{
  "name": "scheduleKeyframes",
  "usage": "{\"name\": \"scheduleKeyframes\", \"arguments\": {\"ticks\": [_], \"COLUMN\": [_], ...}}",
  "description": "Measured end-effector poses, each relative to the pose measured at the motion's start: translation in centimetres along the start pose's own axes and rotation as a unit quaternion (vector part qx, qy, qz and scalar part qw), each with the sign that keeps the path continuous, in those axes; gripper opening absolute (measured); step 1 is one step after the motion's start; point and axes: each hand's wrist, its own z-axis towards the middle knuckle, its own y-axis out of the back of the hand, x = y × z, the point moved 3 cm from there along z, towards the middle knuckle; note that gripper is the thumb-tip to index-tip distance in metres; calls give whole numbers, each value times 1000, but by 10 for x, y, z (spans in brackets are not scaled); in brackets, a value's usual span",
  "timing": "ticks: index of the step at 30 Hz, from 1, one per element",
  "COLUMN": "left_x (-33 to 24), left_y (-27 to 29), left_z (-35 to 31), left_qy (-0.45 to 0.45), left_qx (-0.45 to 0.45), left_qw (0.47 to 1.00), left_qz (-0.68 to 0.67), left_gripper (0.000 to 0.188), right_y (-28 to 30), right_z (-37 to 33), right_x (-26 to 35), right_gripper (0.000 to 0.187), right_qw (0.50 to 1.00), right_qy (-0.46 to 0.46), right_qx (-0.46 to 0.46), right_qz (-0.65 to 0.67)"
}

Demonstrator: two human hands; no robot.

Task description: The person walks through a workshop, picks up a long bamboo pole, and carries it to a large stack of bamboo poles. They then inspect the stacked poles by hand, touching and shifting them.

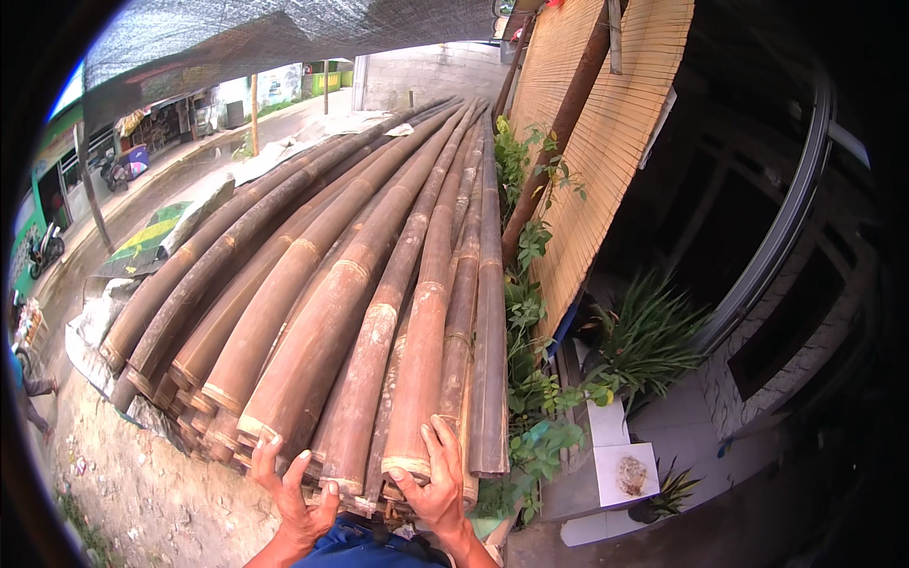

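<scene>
A big stack of brown bamboo poles (327, 298) stretches away from me, with the cut ends nearest. My right hand (440, 492) grips the near end of one bamboo pole (426, 355). Its fingers lie along the right side and its thumb is at the cut end. To the left, my left hand (301, 502) has its fingers spread, with fingertips at the end of a thick pole (308, 379) and the thumb near the neighbouring pole (355, 402). Whether it bears on them I cannot tell.
Green plants (530, 379) and a woven bamboo screen (606, 123) line the right side. A dark shade net (227, 43) hangs overhead. At left run a road (204, 156) with a parked motorbike (45, 248), and a person's arm (40, 388) at the edge. White tiles (627, 473) lie lower right.
</scene>
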Motion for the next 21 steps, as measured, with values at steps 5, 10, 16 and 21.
{"name": "scheduleKeyframes", "arguments": {"ticks": [5, 10, 16, 21], "left_x": [3, 15, 15, 12], "left_y": [0, -25, -39, -31], "left_z": [-19, -30, -26, -26], "left_qy": [11, 54, 92, 242], "left_qx": [58, 98, 171, 239], "left_qw": [997, 989, 974, 931], "left_qz": [-55, -95, -116, -129], "left_gripper": [64, 86, 107, 112], "right_y": [0, 2, 0, -3], "right_z": [-1, -4, -9, -12], "right_x": [-2, -6, -19, -25], "right_gripper": [82, 82, 81, 76], "right_qw": [1000, 1000, 996, 977], "right_qy": [-14, -27, -40, -71], "right_qx": [-4, -4, -8, -33], "right_qz": [3, 15, 83, 198]}}
